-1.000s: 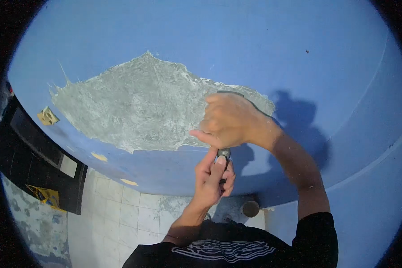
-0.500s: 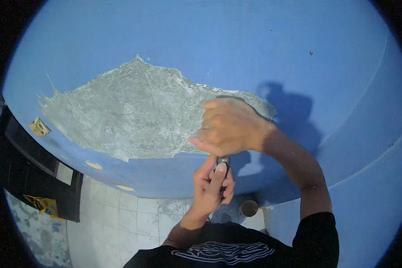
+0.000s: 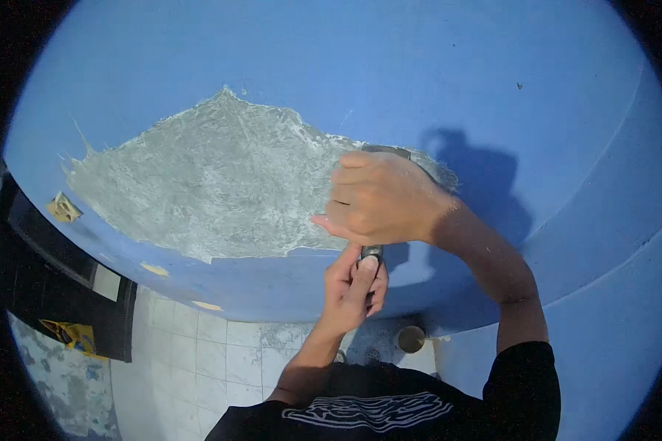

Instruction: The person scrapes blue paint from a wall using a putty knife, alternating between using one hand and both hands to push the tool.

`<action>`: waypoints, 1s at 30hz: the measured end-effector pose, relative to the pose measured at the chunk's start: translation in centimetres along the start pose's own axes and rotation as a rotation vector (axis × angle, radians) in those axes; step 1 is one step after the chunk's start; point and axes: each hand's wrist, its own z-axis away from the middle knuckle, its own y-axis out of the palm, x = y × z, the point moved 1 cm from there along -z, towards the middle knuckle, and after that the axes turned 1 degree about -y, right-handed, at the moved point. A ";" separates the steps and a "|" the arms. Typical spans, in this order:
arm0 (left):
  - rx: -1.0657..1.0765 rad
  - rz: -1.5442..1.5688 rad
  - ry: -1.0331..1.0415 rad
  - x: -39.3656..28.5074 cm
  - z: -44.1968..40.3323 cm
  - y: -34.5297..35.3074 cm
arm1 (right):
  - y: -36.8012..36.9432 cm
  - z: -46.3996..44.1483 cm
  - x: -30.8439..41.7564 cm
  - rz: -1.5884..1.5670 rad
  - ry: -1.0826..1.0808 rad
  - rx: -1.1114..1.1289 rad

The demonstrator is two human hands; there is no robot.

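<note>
On the blue wall (image 3: pixel 331 59) is a large bare grey patch (image 3: pixel 191 184) with a ragged, flaking paint edge. Over the patch's right part, my right hand (image 3: pixel 386 198) is closed round a scraper-like tool, hiding most of it. The tool's flat dark head (image 3: pixel 390 151) shows above my knuckles, against the wall. Just below, my left hand (image 3: pixel 351 290) is closed round the tool's dark handle (image 3: pixel 372 253), thumb lying along it. The exact kind of tool is partly hidden.
White floor tiles (image 3: pixel 198 353) lie below, with a round container (image 3: pixel 410 339) near the wall's foot. To the left are a dark piece of furniture (image 3: pixel 59 272), a yellow wrapper (image 3: pixel 73 336) and a tan fixture (image 3: pixel 64 208) on the wall. Smaller paint chips mark the lower wall.
Both hands and the tool have moved slightly up the wall, and the dark head shows more clearly above my right hand. Both keep their hold.
</note>
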 end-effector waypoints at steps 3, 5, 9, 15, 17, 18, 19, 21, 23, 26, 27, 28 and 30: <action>0.024 -0.060 0.034 1.3 0.9 -1.6 | -2.0 1.1 1.2 0.105 0.023 -0.224; 0.052 -0.165 0.116 2.2 2.2 -2.6 | -2.9 3.0 2.6 0.184 0.105 -0.368; 0.132 -0.219 0.088 2.6 3.4 -4.3 | -2.7 7.0 3.8 -0.346 0.768 -0.354; 0.246 -0.232 -0.087 2.1 3.7 -3.7 | -2.7 8.9 4.4 -0.731 0.916 -0.424; 0.476 0.109 -0.238 2.8 3.8 -4.0 | -2.8 9.1 4.8 -0.751 0.918 -0.410; 0.476 0.111 -0.240 3.1 4.0 -4.4 | -2.9 9.0 5.0 -0.758 0.893 -0.332; 0.565 0.422 -0.419 3.4 4.4 -4.6 | -2.9 9.0 5.2 -0.766 0.869 -0.254; 0.687 0.890 -0.660 3.8 5.4 -4.6 | -2.4 9.0 5.4 -0.877 0.768 -0.306; 0.671 0.985 -0.730 3.5 6.8 -4.2 | -2.0 9.1 5.1 -0.983 0.656 -0.359; 0.578 1.063 -0.775 2.4 7.7 -3.1 | -2.1 10.4 3.9 -1.079 0.481 -0.443; 0.435 0.811 -0.603 1.7 7.3 -2.8 | -2.6 11.0 3.3 -0.971 0.532 -0.572; 0.291 0.560 -0.431 1.2 6.8 -2.8 | -2.9 11.4 3.1 -0.860 0.581 -0.698; 0.290 0.366 -0.194 0.6 5.1 -2.5 | -4.1 11.0 4.3 -0.770 0.663 -0.760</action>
